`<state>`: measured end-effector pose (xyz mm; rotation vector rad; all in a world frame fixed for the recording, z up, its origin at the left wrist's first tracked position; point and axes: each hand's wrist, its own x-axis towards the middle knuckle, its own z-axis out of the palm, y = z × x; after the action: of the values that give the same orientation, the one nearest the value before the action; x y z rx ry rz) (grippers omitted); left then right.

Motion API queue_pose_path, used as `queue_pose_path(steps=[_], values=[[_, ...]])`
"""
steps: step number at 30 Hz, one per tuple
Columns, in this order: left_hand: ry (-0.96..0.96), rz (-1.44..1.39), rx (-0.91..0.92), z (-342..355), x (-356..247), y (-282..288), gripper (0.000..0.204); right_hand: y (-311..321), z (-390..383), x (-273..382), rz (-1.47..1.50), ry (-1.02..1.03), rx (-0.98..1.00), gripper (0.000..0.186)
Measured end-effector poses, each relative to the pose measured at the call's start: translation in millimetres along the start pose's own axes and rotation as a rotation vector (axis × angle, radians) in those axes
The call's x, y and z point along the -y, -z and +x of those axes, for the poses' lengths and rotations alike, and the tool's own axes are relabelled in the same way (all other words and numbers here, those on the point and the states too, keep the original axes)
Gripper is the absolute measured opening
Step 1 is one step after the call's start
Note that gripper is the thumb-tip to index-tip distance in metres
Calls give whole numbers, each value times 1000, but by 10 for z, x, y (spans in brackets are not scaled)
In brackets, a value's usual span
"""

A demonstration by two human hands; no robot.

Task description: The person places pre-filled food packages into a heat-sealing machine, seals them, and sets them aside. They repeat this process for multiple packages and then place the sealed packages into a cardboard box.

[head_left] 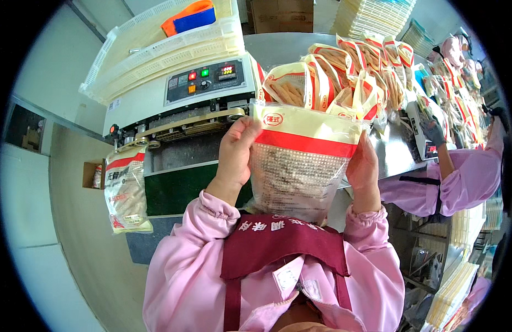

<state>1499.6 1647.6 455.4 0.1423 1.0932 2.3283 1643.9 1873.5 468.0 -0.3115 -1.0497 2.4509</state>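
Observation:
Between my two hands I hold up a filled plastic food bag (pixel 300 171), clear below with a cream top and a red band. My left hand (pixel 238 152) pinches its upper left corner, thumb on the front. My right hand (pixel 364 169) grips the upper right edge, its fingers partly hidden behind the bag. Just left of the bag stands a band sealing machine (pixel 156 105) with a lit control panel (pixel 205 80). At the machine's left end another filled bag (pixel 125 191) hangs from the belt (pixel 178 126).
Several filled bags (pixel 289 88) crowd the metal table (pixel 397 157) ahead and right. Stacked cream plastic trays (pixel 162 47) sit on the machine, with an orange and blue roll (pixel 194 17) on top. Co-workers in pink, one sleeve (pixel 466 180) close, work at right beside a scale (pixel 424 130).

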Motion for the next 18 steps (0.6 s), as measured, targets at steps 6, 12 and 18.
queue_pose_path(steps=[6,12,18], values=[[110,249,-273,421,295,537,15,333,380,-294,-331,183,-181,13],[151,388,-413,464,494,763,15,527,623,-674,-494,175,-281,13],[8,431,-494,455,407,952,16,396,808,-911,-626,183,-297,14]])
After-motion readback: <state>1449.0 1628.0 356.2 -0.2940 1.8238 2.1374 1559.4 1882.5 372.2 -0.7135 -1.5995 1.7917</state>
